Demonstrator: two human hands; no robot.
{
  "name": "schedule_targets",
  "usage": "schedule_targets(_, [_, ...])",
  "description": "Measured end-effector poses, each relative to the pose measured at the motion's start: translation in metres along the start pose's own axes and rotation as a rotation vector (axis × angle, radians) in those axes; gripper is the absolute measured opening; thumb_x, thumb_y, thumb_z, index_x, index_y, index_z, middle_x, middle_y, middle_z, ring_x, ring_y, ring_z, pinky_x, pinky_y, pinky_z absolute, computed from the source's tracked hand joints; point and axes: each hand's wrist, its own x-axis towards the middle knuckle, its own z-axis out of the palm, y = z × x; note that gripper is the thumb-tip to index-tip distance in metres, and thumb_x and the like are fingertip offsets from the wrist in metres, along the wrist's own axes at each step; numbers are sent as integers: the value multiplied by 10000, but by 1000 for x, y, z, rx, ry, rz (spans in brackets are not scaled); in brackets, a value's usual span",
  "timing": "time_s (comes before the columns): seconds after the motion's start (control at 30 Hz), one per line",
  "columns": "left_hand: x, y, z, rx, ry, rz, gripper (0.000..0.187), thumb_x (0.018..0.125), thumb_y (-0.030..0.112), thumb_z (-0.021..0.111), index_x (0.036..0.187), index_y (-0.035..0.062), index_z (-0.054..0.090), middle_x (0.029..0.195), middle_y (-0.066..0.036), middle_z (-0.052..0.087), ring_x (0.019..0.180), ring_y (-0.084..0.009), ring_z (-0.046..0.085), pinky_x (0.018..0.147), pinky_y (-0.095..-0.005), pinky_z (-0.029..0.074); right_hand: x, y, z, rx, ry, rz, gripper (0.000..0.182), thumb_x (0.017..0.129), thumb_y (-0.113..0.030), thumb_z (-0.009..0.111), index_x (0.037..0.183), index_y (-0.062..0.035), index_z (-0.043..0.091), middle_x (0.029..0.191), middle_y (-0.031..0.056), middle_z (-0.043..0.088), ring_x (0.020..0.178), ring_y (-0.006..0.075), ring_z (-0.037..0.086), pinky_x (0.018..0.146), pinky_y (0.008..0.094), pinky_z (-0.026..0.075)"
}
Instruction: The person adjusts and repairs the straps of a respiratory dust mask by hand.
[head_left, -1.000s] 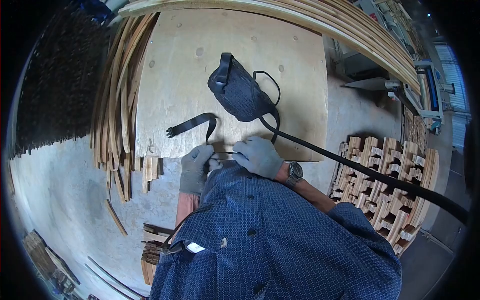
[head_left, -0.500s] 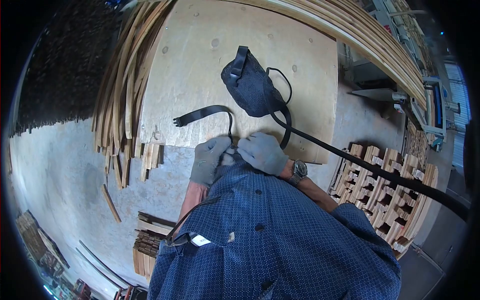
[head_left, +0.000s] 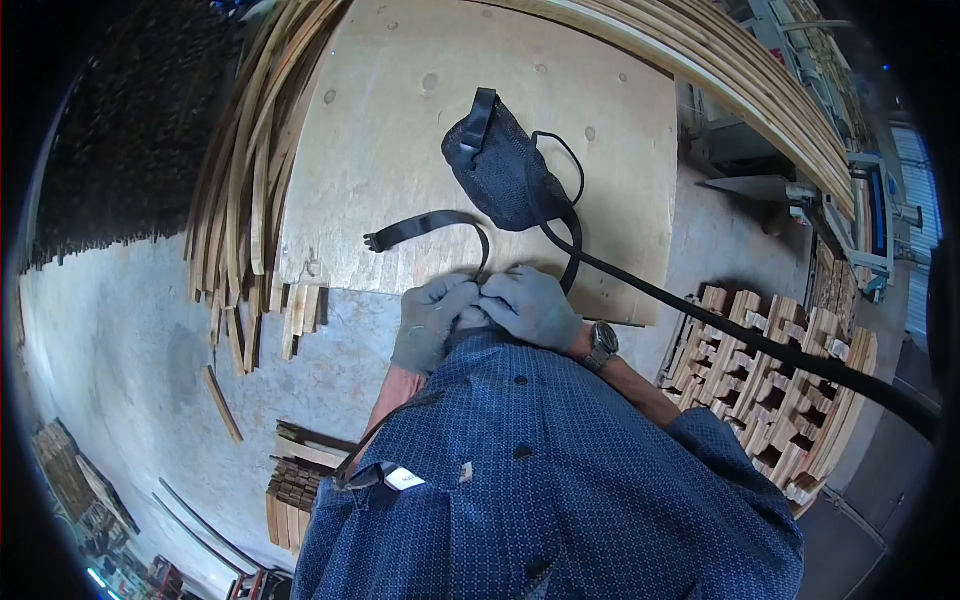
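My left hand (head_left: 428,325), in a grey glove, is closed with its fingertips on the narrow end of a black strap (head_left: 432,222). That strap curves over the board to a plastic buckle at its free end. Against it, close to my waist, my right hand (head_left: 538,308) is also gloved and closed; what its fingers pinch is hidden. A black mesh pouch (head_left: 503,175) with a webbing loop lies beyond my hands. From the pouch a second strap runs down behind my right hand. A thick black hose (head_left: 735,332) leads off to the right.
The pouch rests on a plywood board (head_left: 380,130). Long wooden strips (head_left: 243,180) are piled along its left side, and more (head_left: 700,50) cross the far right. Stacked notched wood blocks (head_left: 770,380) stand on the right, near machinery (head_left: 860,215). Short wood pieces (head_left: 300,480) sit lower left.
Both hands have shifted slightly right and drawn closer together, their fingertips now meeting. The buckle end of the strap has slid a little to the right. The pouch stays in place.
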Motion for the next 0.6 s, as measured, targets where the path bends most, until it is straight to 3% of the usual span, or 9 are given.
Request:
schedule_targets(0.17, [-2,3,3,10,72,134,240,927,58,732,1113,-92,715,890,-86,726,713,-103,684,663,-217,579,-3,2,-3,1,-19,31,184,944,-288,638,929,-105,654,798,131,662,779,331,650,684,475,509])
schedule_targets(0.4, [-3,1,6,119,59,99,287,910,64,755,1151,-86,708,877,-68,721,717,-84,669,637,-202,552,6,4,1,61,47,-31,168,939,-253,649,920,-86,650,806,140,660,781,348,639,699,481,499])
schedule_targets(0.5, [-3,3,7,174,146,197,295,907,73,761,1153,-82,708,866,-61,719,714,-78,661,633,-206,541,1,-1,-11,23,30,83,123,908,-208,687,920,-86,680,867,114,682,835,325,652,719,440,520])
schedule_targets(0.6, [-2,2,4,278,179,311,299,897,72,768,1147,-81,709,850,-49,716,710,-78,660,642,-214,536,1,6,-10,-41,4,35,122,889,-208,707,916,-90,691,872,98,684,832,318,649,722,432,519])
